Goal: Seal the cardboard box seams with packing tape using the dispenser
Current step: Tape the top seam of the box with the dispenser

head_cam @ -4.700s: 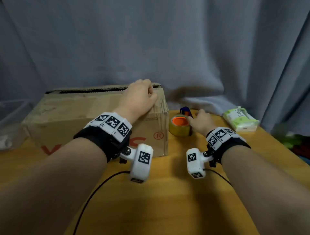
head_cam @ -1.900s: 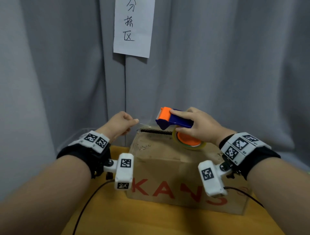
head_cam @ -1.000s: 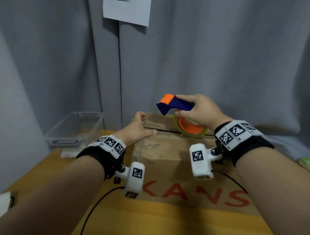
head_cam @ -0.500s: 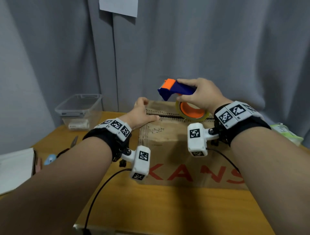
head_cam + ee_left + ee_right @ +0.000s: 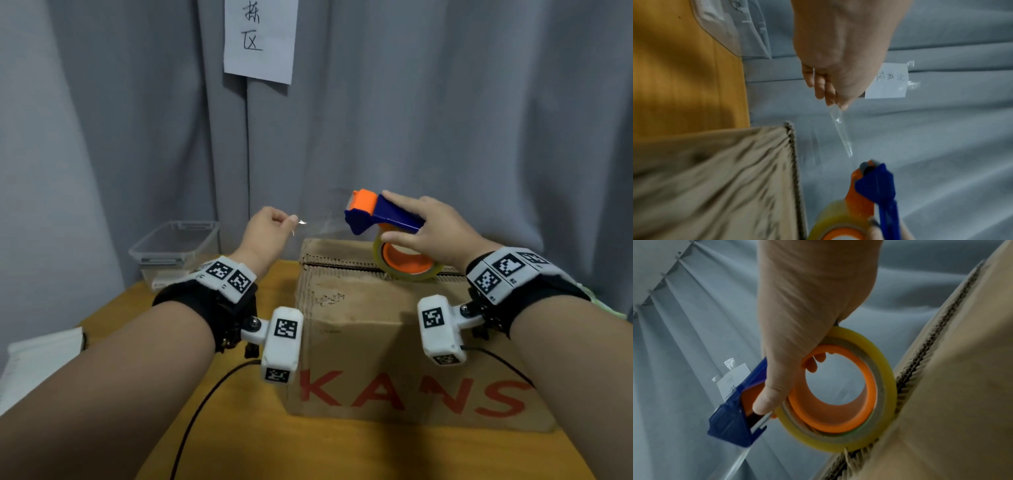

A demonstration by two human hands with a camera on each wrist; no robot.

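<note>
Cardboard box sits on the table, its top seam not taped yet. Half a second ago the left hand pressed on the box; now it pinches the clear tape end tight. The right hand wraps around the dispenser, so taping can start.

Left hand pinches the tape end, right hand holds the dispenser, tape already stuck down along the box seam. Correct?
Not quite. The tape is not on the seam: the left wrist view shows it stretched in the air between the left hand and the dispenser, held by the right hand, above the box.
</note>
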